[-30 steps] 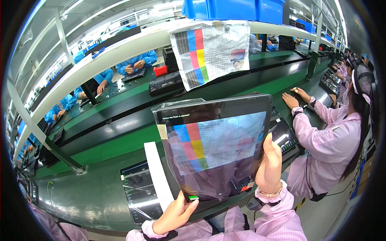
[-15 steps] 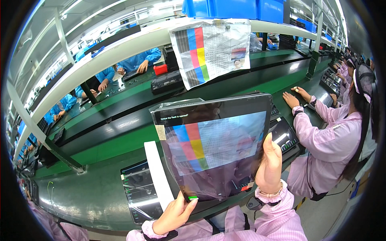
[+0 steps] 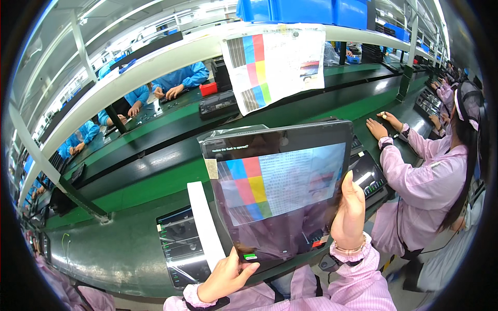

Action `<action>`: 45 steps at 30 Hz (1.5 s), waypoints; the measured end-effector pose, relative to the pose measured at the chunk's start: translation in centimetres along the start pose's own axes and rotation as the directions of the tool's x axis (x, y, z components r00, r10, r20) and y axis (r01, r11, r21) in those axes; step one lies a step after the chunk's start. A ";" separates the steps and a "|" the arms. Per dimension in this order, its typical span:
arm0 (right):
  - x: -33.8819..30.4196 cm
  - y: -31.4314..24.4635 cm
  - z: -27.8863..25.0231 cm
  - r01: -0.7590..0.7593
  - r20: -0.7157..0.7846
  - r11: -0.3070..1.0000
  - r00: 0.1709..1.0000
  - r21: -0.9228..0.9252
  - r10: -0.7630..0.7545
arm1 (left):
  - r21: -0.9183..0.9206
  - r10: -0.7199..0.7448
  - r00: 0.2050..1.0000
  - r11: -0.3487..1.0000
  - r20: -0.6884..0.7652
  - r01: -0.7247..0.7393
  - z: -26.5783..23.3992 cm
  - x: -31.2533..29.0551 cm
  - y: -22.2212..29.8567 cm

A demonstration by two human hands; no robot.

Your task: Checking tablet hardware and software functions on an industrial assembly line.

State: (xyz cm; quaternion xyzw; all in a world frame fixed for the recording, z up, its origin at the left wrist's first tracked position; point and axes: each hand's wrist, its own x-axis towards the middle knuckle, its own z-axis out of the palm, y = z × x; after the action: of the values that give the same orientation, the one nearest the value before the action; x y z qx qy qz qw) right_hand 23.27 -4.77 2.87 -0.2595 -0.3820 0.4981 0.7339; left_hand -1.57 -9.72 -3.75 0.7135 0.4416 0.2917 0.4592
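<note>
Since a second ago the tablet (image 3: 280, 192) has tipped a little in our grip and a line of text has come up along the top of its screen; our hands sit where they were. We hold it upright before us above the green bench (image 3: 155, 186). Our left hand (image 3: 225, 277) pinches the bottom edge, thumb on the glass, fingers curled behind. Our right hand (image 3: 350, 212) clasps the right edge, fingers closed along it. On the screen we see the colour chart (image 3: 275, 65) that hangs from the shelf beyond. Just left of the tablet lies a white strip (image 3: 205, 228) beside another tablet (image 3: 181, 251) flat on the bench. To our right a person in pink (image 3: 430, 181) works; farther off, people in blue (image 3: 179, 80) sit across the line.
</note>
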 end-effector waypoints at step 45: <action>4.6 16.9 -5.2 -0.665 0.034 0.700 0.718 -0.261 0.695 | 0.800 0.191 0.896 0.548 -0.402 0.242 -3.0 1.3 -6.0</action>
State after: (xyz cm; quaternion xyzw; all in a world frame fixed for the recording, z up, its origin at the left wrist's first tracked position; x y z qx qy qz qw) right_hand 19.47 5.73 -11.63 -0.4323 -0.3610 0.7020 0.4359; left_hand -5.63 -6.20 -7.97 0.7512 0.6294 0.1938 -0.0448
